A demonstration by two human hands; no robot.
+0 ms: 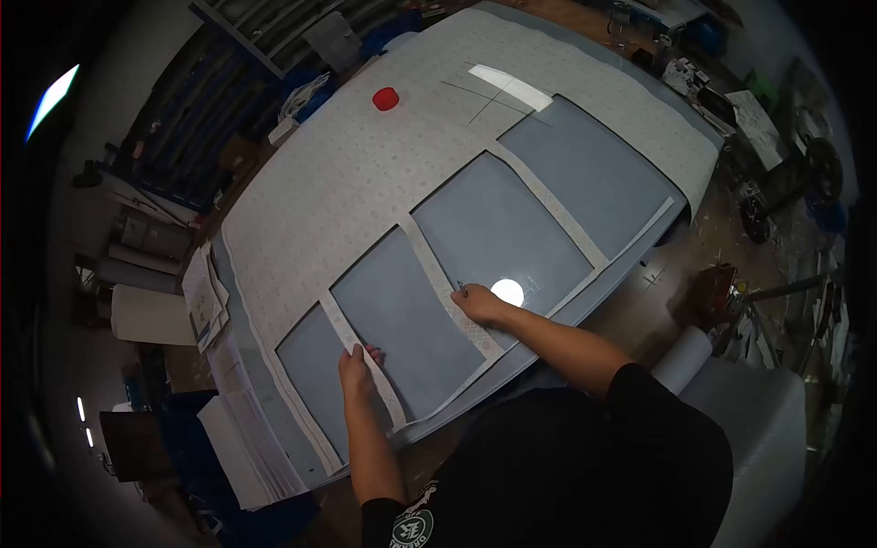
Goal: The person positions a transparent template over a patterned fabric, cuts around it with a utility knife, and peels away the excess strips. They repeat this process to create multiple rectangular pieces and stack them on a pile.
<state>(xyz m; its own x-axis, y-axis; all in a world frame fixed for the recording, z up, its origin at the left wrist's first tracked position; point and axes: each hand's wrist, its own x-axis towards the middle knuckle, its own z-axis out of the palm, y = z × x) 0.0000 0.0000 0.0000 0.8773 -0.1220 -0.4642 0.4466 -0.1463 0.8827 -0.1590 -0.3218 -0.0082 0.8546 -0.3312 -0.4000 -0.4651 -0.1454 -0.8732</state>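
head view showed a pale patterned sheet [338, 187] spread over a grey tabletop [585, 155], running from the far end to the edge just before the person. four large openings were cut in the near side of the sheet, and bare tabletop showed through them, with narrow bands of the sheet left between.

the left hand [354, 365] was clamped on the leftmost dividing strip [334, 316], thumb above and fingertips showing past its far edge. the right hand [480, 307] lay at the middle dividing strip [429, 260], fingers drawn together about a small dark object [462, 288], too small to make out; whether they pinched the strip as well, i could not tell.

just beside the right hand, a round bright reflection lay on the tabletop. a red round object [385, 99] sat on the uncut part of the sheet, well apart from both hands. loose papers [206, 300] lay at the left end of the table, a stack of white sheets [251, 452] below them, and a pale roll [683, 359] stood off to the right.
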